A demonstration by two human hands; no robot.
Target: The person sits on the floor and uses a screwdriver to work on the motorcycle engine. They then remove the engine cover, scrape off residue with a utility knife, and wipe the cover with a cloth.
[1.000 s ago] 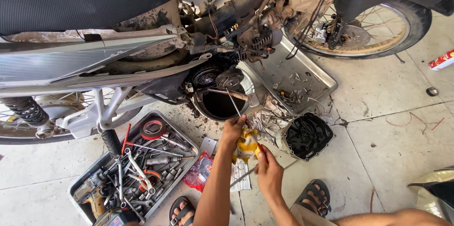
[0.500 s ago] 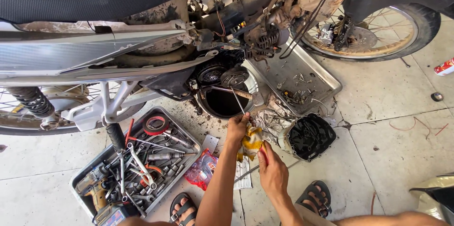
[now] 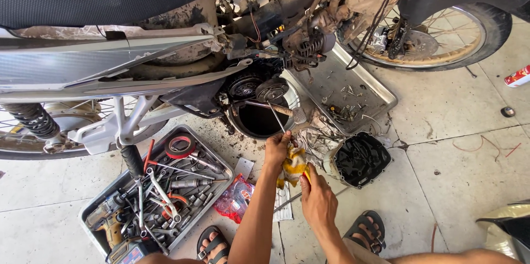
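Starting at nine o'clock, the motorcycle's rear wheel (image 3: 33, 131) sits at the frame's edge, and down at seven o'clock lies the metal tool tray (image 3: 105, 198), packed with wrenches, a roll of red tape and a yellow drill, likely parked within arm's reach of the work. Moving toward centre, the left hand (image 3: 276, 151) comes up from six o'clock, fingers curled shut around a thin metal rod (image 3: 277, 117) that angles up toward eleven o'clock into the open engine housing (image 3: 259, 115); the hold low on the shaft looks chosen for steadiness. Wedged between both hands is a yellow rag (image 3: 292, 167), bunched against the left palm at its four o'clock. Just below, the right hand (image 3: 317, 203) is pinched closed on the rag's lower end, seemingly keeping the cloth gathered; a slim tool may run under it, though I cannot tell. At three o'clock of the hands rests the black engine cover (image 3: 361, 159) on the floor, and at one o'clock the flat steel tray (image 3: 381, 98) holds loose bolts, beside the front wheel (image 3: 441, 37).
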